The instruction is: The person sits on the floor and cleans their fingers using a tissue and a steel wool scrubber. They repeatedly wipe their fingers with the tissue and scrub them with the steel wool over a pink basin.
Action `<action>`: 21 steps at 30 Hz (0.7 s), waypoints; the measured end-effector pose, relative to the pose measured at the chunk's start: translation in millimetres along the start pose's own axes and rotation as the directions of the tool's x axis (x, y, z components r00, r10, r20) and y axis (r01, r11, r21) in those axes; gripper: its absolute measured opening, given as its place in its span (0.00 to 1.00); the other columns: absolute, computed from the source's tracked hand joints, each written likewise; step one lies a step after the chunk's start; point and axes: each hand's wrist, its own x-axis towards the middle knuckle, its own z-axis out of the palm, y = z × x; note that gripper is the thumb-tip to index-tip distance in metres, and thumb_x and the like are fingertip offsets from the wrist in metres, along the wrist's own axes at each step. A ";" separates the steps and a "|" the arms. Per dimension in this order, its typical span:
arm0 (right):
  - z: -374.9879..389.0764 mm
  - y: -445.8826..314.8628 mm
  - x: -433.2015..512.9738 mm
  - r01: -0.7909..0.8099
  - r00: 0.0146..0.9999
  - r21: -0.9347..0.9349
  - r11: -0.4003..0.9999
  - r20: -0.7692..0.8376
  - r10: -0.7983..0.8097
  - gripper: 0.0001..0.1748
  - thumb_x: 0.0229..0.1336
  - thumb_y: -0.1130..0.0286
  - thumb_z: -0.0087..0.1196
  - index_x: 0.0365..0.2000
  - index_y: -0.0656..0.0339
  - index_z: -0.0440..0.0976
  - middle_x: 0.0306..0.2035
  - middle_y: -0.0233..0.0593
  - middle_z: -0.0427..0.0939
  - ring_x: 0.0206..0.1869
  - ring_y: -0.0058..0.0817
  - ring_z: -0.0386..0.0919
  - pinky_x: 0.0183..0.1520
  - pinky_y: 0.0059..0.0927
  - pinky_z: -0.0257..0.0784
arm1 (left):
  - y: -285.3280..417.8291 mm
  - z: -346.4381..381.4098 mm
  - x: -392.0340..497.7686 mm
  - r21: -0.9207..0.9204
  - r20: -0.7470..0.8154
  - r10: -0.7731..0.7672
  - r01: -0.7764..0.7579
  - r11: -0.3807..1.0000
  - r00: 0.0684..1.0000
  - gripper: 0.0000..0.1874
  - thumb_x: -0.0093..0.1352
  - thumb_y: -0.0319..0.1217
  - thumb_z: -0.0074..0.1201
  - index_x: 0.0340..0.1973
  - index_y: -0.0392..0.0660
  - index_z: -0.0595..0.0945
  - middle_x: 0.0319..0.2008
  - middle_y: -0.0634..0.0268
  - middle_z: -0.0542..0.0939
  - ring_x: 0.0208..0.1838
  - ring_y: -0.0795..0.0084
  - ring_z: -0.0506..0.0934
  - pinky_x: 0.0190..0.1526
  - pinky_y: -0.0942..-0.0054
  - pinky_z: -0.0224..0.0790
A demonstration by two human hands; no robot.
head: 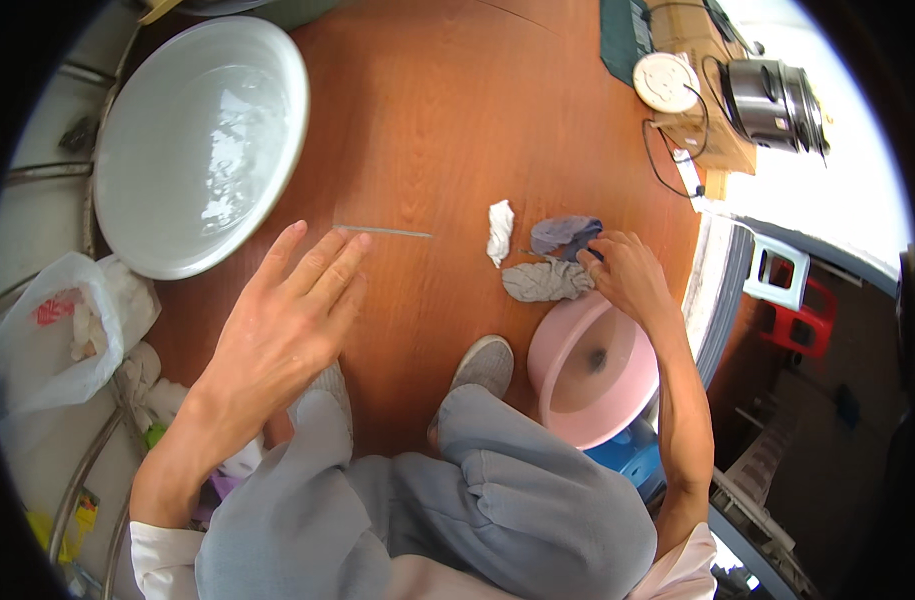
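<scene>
My left hand [296, 315] hovers over the wooden floor in front of my left knee, with its fingers spread and nothing seen in it. Just beyond its fingertips lies a thin pale strip [386, 231]. My right hand [628, 274] reaches down to a small group of crumpled cloths. Its fingers meet the edge of a bluish-grey cloth [566, 234]; whether they grip it is hidden. A light grey, sock-like cloth [547, 280] is beside the thumb. A twisted white cloth [500, 232] lies apart to the left. Below the right wrist stands a pink basin [551, 375] holding cloudy water and a dark spot.
A large white basin [296, 172] of water stands at the upper left. Near it are a plastic bag [108, 352] and a metal rack [89, 472]. Cartons [716, 142], a metal cooker [765, 101] and cables occupy the upper right. Beyond the sill are stools [776, 274].
</scene>
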 end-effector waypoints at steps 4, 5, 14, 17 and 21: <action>-35.4 29.4 -29.3 -0.127 0.992 0.222 0.967 0.037 0.121 0.19 0.71 0.61 0.61 0.45 0.70 0.85 0.49 0.51 0.85 0.53 0.45 0.82 0.58 0.40 0.76 | 6.9 3.7 22.1 -0.023 0.009 0.059 -0.059 0.998 0.998 0.18 0.64 0.23 0.60 0.50 0.33 0.83 0.69 0.49 0.77 0.73 0.49 0.75 0.77 0.43 0.61; -45.4 40.4 -38.7 -0.180 0.984 0.323 0.929 0.066 0.168 0.19 0.71 0.61 0.60 0.45 0.70 0.85 0.47 0.50 0.86 0.51 0.42 0.82 0.56 0.38 0.76 | 7.5 4.0 27.4 -0.015 0.006 0.062 -0.062 0.998 0.998 0.18 0.64 0.23 0.60 0.50 0.33 0.83 0.69 0.48 0.77 0.72 0.48 0.75 0.77 0.43 0.62; 91.3 101.4 -183.7 -0.285 0.941 0.391 0.875 0.289 0.177 0.17 0.63 0.66 0.61 0.48 0.62 0.87 0.58 0.65 0.78 0.61 0.60 0.78 0.68 0.45 0.74 | 26.0 3.5 86.2 0.060 0.105 0.209 -0.216 0.974 0.972 0.28 0.56 0.27 0.66 0.53 0.30 0.82 0.67 0.46 0.78 0.72 0.49 0.75 0.77 0.45 0.62; 155.3 111.6 -193.6 -0.385 0.906 0.447 0.808 0.352 0.237 0.19 0.61 0.66 0.63 0.51 0.61 0.86 0.62 0.67 0.75 0.61 0.64 0.77 0.69 0.48 0.73 | 38.7 -1.4 104.1 0.105 0.164 0.281 -0.300 0.948 0.946 0.38 0.48 0.31 0.72 0.55 0.29 0.82 0.69 0.46 0.76 0.73 0.52 0.73 0.78 0.46 0.60; 184.5 109.2 -192.9 -0.370 0.925 0.384 0.846 0.242 0.294 0.21 0.63 0.64 0.63 0.54 0.61 0.85 0.63 0.65 0.74 0.61 0.60 0.79 0.67 0.49 0.74 | 52.6 -12.6 119.9 0.175 0.243 0.361 -0.406 0.897 0.901 0.41 0.46 0.33 0.73 0.57 0.31 0.82 0.71 0.48 0.75 0.74 0.54 0.73 0.79 0.47 0.59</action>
